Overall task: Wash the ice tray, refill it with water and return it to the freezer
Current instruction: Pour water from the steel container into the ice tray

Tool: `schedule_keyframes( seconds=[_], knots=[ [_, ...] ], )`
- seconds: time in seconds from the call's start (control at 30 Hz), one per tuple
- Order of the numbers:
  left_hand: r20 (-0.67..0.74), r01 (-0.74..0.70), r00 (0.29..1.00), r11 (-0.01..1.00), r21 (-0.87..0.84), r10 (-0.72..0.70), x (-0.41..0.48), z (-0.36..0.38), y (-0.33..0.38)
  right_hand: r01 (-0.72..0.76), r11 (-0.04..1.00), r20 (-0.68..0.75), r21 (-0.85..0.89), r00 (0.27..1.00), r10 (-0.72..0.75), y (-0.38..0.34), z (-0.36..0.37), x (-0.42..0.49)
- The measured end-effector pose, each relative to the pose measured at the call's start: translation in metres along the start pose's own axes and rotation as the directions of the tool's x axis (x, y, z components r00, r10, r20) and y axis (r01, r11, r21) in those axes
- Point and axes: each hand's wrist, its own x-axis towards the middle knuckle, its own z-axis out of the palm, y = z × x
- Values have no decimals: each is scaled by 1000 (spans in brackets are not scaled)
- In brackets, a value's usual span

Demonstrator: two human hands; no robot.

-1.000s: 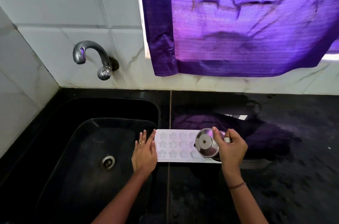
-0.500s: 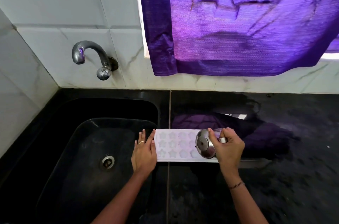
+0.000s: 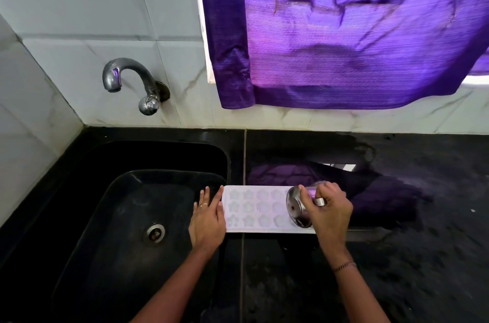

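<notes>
Cup's tipping further now! The right hand (image 3: 330, 213) keeps its grip wrapped round the steel cup (image 3: 300, 207), whose base has swung round toward the sink (image 3: 132, 190) since a second ago, mouth down over the tray's right end. The tray (image 3: 254, 209) lies flat on the bench (image 3: 397, 256) beside the sink. The left hand (image 3: 207, 219) stays flat and empty-fingered against the tray's left edge, steadying. Looks like refilling; no water visible.
</notes>
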Motion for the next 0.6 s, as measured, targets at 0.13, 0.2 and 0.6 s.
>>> schedule_keyframes(
  seconds=[0.13,0.2,0.6],
  knots=[
    [5,2,1000,1000,3,-2,0,0,-1,-110,992,-17,64,994,111,-4,-3,1],
    [7,2,1000,1000,9,-2,0,0,-1,-209,965,-42,157,975,217,-2,-4,1],
    [-13,0,1000,1000,-14,0,-1,1,-1,-495,777,-96,388,817,568,18,-16,4]
  ],
)
